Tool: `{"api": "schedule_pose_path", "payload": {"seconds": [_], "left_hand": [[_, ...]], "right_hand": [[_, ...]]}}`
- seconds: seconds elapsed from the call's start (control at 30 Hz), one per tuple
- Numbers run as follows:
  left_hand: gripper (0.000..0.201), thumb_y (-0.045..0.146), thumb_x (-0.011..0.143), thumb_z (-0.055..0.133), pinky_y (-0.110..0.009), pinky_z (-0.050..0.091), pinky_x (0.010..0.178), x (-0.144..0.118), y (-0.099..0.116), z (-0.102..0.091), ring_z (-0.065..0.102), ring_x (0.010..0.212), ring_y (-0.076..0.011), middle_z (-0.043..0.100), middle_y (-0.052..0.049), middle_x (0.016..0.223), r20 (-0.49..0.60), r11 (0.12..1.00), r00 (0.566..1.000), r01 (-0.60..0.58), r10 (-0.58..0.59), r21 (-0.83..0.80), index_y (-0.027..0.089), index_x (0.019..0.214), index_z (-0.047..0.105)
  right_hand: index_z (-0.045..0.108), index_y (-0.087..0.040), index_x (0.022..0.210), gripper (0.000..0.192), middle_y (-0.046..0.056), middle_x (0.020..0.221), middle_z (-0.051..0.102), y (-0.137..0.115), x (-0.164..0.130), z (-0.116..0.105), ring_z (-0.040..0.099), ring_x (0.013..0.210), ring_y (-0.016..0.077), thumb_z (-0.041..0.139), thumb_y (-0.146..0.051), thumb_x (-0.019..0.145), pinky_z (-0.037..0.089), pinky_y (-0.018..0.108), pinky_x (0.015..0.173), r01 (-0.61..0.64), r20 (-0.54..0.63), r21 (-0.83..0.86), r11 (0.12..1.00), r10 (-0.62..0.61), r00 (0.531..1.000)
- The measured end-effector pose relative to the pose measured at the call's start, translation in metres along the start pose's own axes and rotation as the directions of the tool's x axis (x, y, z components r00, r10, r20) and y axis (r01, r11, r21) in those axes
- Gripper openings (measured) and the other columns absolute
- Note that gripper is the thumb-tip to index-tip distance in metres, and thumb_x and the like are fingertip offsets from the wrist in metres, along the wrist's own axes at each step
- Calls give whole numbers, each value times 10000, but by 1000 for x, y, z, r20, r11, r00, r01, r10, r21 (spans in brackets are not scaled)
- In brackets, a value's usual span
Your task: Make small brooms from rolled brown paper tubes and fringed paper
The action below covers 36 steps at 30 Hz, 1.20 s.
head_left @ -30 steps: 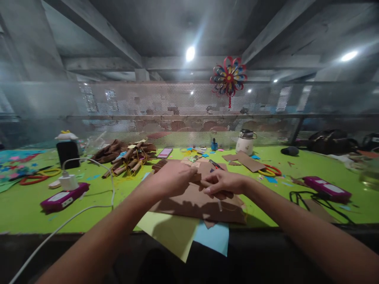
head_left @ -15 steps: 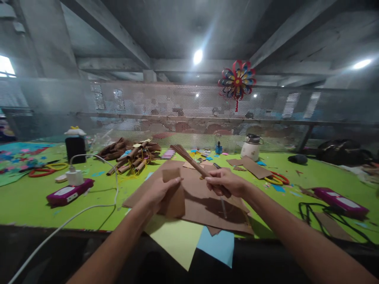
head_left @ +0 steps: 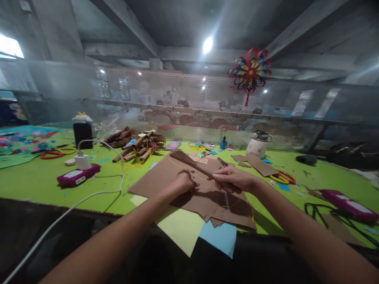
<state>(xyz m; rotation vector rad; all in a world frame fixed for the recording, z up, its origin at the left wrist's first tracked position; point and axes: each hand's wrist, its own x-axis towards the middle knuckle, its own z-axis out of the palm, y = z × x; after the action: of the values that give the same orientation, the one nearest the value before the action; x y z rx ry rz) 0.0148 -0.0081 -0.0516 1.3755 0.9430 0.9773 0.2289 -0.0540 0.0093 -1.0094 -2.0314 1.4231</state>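
Note:
My right hand (head_left: 232, 178) is closed around one end of a narrow, pleated brown paper strip (head_left: 192, 163), whose layers fan out slightly at the far left end. Just left of it, my left hand (head_left: 186, 182) has its fingers curled together. A thin yellow thread (head_left: 174, 162) loops from near the strip's far end down to these fingers, which seem to pinch it; the grip is partly hidden. Beneath both hands lie large brown paper sheets (head_left: 154, 177). On them, under my right hand, rests a thin clear stick (head_left: 227, 202).
Rolled brown paper pieces (head_left: 139, 148) with yellow threads are heaped at back left. Red-and-yellow-handled scissors (head_left: 286, 178) and a white jug (head_left: 257, 145) stand to the right. A purple power strip (head_left: 78, 175) with a white cable is at left. Yellow paper (head_left: 180, 227) overhangs the table edge.
My left hand has let go of a small brown paper piece and moved right, closer to the pleated strip. My right hand still holds the strip. The view has shifted slightly.

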Motion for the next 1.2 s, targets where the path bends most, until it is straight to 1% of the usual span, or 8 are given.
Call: {"api": "schedule_pose_path", "payload": {"seconds": [0.17,0.23,0.3,0.4,0.63,0.83,1.0,1.2], "left_hand": [[168,137,602,705,-286,434,611,-27,6,-15,557,579,-165,621,-21,607,-33,916,999,-26,43,401,141,758,644],[88,226,736,624,-315,442,747,-46,11,-11,594,777,-201,669,-70,804,99,739,977,-207,189,641,157,775,664],[200,286,842,528,-335,417,877,-65,15,-5,577,983,-223,659,-100,1036,396,469,871,-490,290,734,171,918,673],[383,401,894,472,-362,330,1021,-84,17,3,459,1218,-240,565,-108,1274,654,269,714,-700,250,662,181,1187,583],[552,526,896,383,-483,370,967,-100,13,12,482,1175,-333,546,-182,1268,541,35,807,-564,236,825,120,1240,530],[365,363,889,468,-468,395,956,-106,5,30,542,1038,-305,626,-173,1042,433,-31,833,-451,344,892,78,1080,592],[158,234,870,487,-414,466,863,-116,9,30,567,935,-255,628,-125,939,404,50,830,-456,384,889,129,892,603],[339,178,861,504,-392,433,910,-84,33,6,514,1088,-237,562,-127,1168,530,121,721,-636,446,763,177,1200,499]], "right_hand": [[638,-125,979,411,-25,606,584,18,7,-4,435,359,35,583,-492,805,254,161,313,-88,-16,17,996,88,996],[628,-123,957,421,-25,612,585,24,10,-2,438,362,36,580,-511,799,262,162,325,-101,-22,26,994,102,995],[622,-122,886,414,-28,600,579,27,12,1,421,355,32,573,-524,799,270,168,338,-100,-39,15,995,101,994],[603,-126,833,425,-22,620,588,30,11,2,417,361,34,565,-548,794,285,179,356,-76,-95,-4,997,75,993],[563,-147,698,426,-50,453,497,33,0,-4,382,331,49,499,-545,832,228,180,350,-103,-160,-140,985,80,984],[569,-153,709,406,-57,439,454,20,0,9,390,366,72,448,-504,872,292,185,381,-92,-28,-339,936,88,996],[622,-135,840,345,-2,650,564,11,12,20,477,501,88,422,-408,911,370,199,484,-2,117,-556,831,80,990],[646,-122,972,344,32,742,621,8,16,22,510,578,105,403,-364,933,397,211,559,55,146,-631,774,48,988]]}}
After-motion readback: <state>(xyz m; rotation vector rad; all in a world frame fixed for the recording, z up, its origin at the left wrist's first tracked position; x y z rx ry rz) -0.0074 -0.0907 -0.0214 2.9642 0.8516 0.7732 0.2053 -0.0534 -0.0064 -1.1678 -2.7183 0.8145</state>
